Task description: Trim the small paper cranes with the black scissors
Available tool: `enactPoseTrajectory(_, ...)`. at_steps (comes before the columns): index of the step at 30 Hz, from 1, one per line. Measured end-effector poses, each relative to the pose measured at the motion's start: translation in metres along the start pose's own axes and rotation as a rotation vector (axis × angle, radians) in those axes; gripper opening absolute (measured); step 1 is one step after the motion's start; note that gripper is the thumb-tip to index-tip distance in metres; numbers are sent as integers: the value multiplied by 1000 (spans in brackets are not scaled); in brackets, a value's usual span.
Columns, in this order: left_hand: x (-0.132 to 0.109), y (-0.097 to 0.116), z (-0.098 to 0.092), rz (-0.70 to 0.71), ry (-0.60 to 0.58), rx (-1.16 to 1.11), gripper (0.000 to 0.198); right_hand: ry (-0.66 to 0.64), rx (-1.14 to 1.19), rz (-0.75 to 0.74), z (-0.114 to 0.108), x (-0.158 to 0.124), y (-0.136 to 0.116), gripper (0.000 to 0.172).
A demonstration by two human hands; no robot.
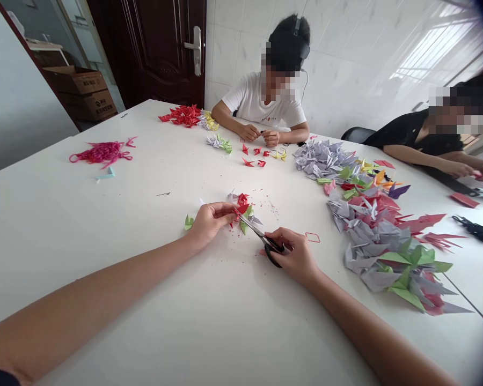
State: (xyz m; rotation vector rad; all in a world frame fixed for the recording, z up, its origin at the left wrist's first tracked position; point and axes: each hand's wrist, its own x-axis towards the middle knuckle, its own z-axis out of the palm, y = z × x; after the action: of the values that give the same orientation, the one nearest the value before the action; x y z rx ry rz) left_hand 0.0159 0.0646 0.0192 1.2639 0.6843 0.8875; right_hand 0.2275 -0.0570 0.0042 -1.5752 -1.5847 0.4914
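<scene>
On the head feed I saw the left hand nearest the work, its fingers pinched closed on a small red paper fold just past the fingertips. The right hand gripped black-handled scissors, their blades slanting up-left, tips at the fold. Green paper lay beside the left hand, a red paper loop near the right, on the white table. Farther right sat heaped paper cranes; across the table, a seated person worked.
</scene>
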Motion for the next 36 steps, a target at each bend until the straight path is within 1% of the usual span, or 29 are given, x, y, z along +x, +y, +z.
enactPoseTrajectory(7,-1,1,1,-3,13,-38,34,18,-39,-43,1,-2,-8,20)
enactPoseTrajectory(12,0,-3,0,-6,27,-51,33,27,-65,-75,3,-3,-8,18)
enactPoseTrajectory(19,0,-3,-2,-30,13,-41,34,59,-21,-33,4,-3,-6,19)
enactPoseTrajectory(25,0,-3,-1,-24,10,-51,33,77,-29,-64,4,-3,-6,19)
enactPoseTrajectory(31,1,-1,0,38,-8,-85,34,131,2,-70,2,-5,-7,21)
enactPoseTrajectory(36,0,0,0,49,4,-40,20,222,49,-83,2,-5,-3,24)
